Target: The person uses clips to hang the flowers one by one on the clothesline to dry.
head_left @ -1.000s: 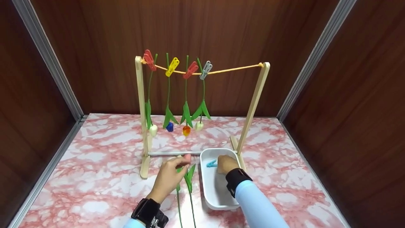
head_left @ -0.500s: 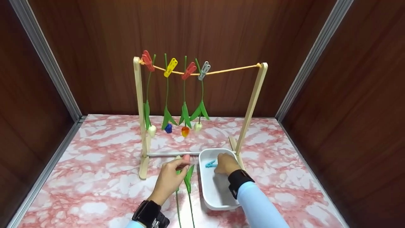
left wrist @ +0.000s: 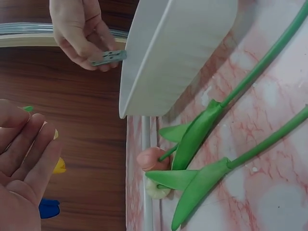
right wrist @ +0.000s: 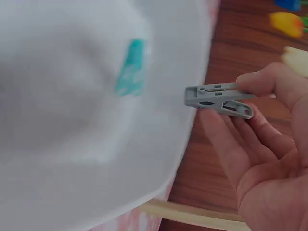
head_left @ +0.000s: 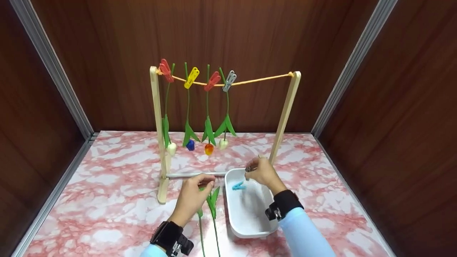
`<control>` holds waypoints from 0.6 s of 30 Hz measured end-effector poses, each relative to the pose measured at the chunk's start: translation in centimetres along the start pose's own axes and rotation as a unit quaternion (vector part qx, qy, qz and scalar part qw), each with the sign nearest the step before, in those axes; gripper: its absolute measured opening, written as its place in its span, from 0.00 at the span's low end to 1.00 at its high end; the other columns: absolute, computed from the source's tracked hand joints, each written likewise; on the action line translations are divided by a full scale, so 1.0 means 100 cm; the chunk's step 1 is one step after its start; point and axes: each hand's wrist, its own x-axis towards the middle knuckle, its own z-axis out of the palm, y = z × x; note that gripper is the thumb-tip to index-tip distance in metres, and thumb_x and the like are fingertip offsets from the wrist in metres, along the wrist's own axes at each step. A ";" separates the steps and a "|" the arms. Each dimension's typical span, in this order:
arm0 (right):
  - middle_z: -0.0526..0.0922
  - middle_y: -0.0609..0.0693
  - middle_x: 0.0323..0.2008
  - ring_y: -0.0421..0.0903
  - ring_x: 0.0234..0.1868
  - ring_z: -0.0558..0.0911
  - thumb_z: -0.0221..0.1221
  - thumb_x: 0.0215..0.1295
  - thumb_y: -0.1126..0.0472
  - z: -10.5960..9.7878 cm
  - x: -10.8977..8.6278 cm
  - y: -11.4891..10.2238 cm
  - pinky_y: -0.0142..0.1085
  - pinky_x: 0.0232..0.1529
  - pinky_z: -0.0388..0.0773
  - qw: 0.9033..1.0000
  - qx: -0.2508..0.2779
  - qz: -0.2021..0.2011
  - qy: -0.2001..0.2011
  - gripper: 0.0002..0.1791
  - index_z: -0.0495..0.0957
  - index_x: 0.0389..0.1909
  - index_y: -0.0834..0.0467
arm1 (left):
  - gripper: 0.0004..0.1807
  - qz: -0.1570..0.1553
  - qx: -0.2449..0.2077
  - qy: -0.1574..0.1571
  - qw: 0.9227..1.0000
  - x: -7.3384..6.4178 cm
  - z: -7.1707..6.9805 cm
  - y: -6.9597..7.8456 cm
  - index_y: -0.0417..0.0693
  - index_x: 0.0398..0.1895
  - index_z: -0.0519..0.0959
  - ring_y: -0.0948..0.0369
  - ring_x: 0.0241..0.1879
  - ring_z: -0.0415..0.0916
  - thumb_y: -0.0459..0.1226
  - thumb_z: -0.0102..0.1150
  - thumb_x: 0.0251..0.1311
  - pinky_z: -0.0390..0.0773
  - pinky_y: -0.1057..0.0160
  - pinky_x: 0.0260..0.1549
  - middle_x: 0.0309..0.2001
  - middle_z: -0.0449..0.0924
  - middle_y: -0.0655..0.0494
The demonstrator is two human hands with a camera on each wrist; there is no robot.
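You are pinching a grey clothespin (right wrist: 214, 97) between the thumb and fingers of your right hand (head_left: 265, 174); it is showing slotted sides and a metal spring, and you are holding it near the far rim of a white tub (head_left: 251, 207). A light blue clothespin (head_left: 238, 186) is lying inside. Your left hand (head_left: 192, 200) is hovering, fingers loosely bent and free, above a pink tulip (left wrist: 195, 137) and a white tulip (left wrist: 204, 190), both lying on the marbled table (head_left: 107, 200). Behind, four tulips (head_left: 210, 130) are hanging head down from an orange cord (head_left: 264, 79): their blooms are showing white, blue, orange and white, and red, yellow, red and grey clips (head_left: 191, 77) are holding their stems.
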 end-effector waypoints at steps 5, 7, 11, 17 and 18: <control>0.90 0.58 0.35 0.49 0.39 0.89 0.74 0.55 0.74 -0.008 -0.008 -0.019 0.32 0.42 0.85 0.995 0.093 -0.024 -0.002 0.12 0.87 0.40 0.68 | 0.08 -0.028 -0.024 0.006 0.999 0.004 0.001 0.005 0.45 0.50 0.87 0.56 0.48 0.85 0.30 0.67 0.70 0.85 0.62 0.51 0.45 0.88 0.55; 0.90 0.59 0.37 0.50 0.41 0.89 0.75 0.56 0.74 -0.011 -0.012 -0.029 0.32 0.43 0.85 0.992 0.117 -0.036 -0.009 0.13 0.87 0.42 0.69 | 0.09 -0.038 -0.036 0.009 0.999 0.006 0.002 0.008 0.43 0.51 0.87 0.55 0.49 0.85 0.31 0.69 0.69 0.85 0.63 0.50 0.47 0.88 0.52; 0.90 0.59 0.38 0.49 0.41 0.90 0.75 0.58 0.73 -0.016 -0.019 -0.051 0.32 0.43 0.85 0.989 0.132 -0.054 -0.028 0.12 0.87 0.42 0.68 | 0.14 -0.046 -0.057 0.013 0.997 0.014 0.005 0.015 0.40 0.54 0.86 0.53 0.50 0.85 0.34 0.71 0.68 0.85 0.65 0.50 0.49 0.87 0.47; 0.91 0.57 0.38 0.48 0.41 0.91 0.75 0.59 0.72 -0.020 -0.028 -0.078 0.35 0.44 0.87 0.983 0.149 -0.085 -0.067 0.10 0.89 0.42 0.67 | 0.20 -0.047 -0.081 0.004 0.996 0.022 0.009 0.027 0.38 0.59 0.84 0.52 0.51 0.85 0.34 0.73 0.66 0.84 0.64 0.51 0.52 0.87 0.43; 0.91 0.57 0.38 0.48 0.40 0.91 0.75 0.59 0.72 -0.020 -0.029 -0.080 0.35 0.44 0.87 0.981 0.154 -0.092 -0.070 0.10 0.89 0.42 0.67 | 0.20 -0.044 -0.086 -0.001 0.995 0.022 0.010 0.028 0.37 0.60 0.84 0.51 0.51 0.85 0.34 0.73 0.66 0.84 0.64 0.52 0.52 0.87 0.42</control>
